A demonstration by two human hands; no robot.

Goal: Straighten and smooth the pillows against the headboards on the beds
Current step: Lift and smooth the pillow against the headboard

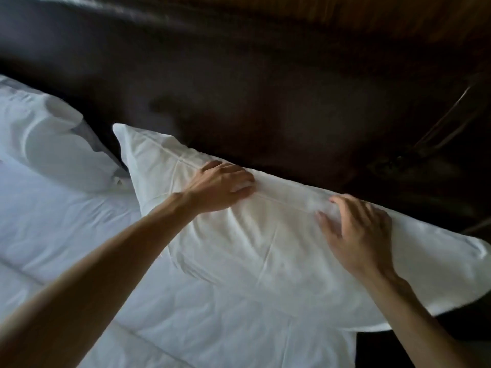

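Observation:
A white pillow leans against the dark brown padded headboard, with its top edge running from upper left to lower right. My left hand rests palm-down on the pillow's top edge, fingers curled over the seam. My right hand lies flat farther right on the same edge, fingers spread and pressing the fabric. A second white pillow lies to the left against the headboard, its cover rumpled and one corner tucked behind the first pillow.
A white duvet covers the bed below the pillows, with soft creases. The pillow's right end overhangs the bed's side above dark floor. A dark wooden panel rises above the headboard.

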